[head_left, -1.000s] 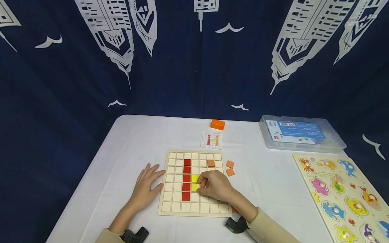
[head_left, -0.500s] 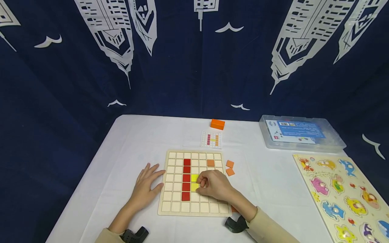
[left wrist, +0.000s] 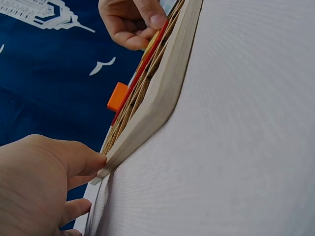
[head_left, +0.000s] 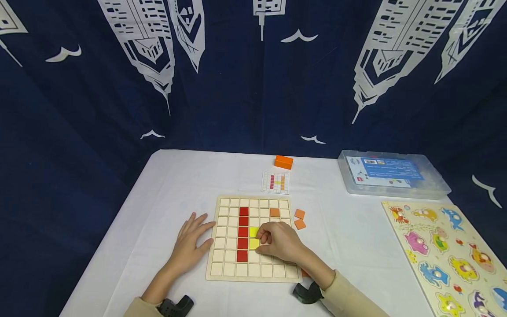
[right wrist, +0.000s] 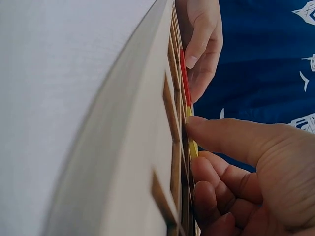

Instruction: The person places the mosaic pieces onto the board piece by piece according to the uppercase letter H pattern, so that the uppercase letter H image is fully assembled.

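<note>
A wooden grid board lies on the white table, with a column of several red tiles set in it. Beside the column sit two yellow tiles, one nearer me than the other. My right hand is over the board, thumb and curled index finger pinching at a yellow tile in the right wrist view; its palm hides the squares beneath. Spread fingers of my left hand touch the board's left edge, as the left wrist view shows at the board's side. One orange tile occupies an upper square.
Loose orange tiles lie right of the board, and another orange piece peeks out by my right wrist. Behind the board are a pattern card and an orange block. A clear plastic box and an animal puzzle stand at right.
</note>
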### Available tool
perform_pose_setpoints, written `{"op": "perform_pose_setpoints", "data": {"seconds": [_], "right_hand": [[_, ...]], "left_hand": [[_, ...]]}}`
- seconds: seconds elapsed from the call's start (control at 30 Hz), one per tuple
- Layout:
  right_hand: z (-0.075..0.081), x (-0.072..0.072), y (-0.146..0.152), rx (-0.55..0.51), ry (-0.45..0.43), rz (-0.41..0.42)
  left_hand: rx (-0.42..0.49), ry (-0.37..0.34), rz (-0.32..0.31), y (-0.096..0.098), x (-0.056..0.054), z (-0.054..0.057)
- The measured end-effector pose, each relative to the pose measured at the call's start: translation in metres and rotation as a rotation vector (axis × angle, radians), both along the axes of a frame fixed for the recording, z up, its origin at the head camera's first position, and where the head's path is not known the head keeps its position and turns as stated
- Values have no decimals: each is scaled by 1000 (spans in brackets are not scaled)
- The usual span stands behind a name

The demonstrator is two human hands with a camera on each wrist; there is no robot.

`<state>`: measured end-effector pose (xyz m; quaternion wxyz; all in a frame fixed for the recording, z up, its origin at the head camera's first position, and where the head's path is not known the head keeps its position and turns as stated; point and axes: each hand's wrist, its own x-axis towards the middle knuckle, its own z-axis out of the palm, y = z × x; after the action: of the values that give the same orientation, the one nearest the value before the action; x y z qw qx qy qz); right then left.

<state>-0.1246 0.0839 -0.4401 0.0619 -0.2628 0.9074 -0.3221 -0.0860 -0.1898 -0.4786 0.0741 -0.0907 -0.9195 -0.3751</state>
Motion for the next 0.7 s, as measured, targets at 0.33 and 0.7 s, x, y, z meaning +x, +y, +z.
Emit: {"op": "perform_pose_setpoints", "data": {"seconds": [0.33, 0.7], "right_hand": [[-2, 1, -1, -16, 21, -15], [1, -2, -2, 5, 1, 1]], "left_hand": [[-1, 3, 2, 0, -1, -1], [1, 10, 2, 0, -1, -2]]}}
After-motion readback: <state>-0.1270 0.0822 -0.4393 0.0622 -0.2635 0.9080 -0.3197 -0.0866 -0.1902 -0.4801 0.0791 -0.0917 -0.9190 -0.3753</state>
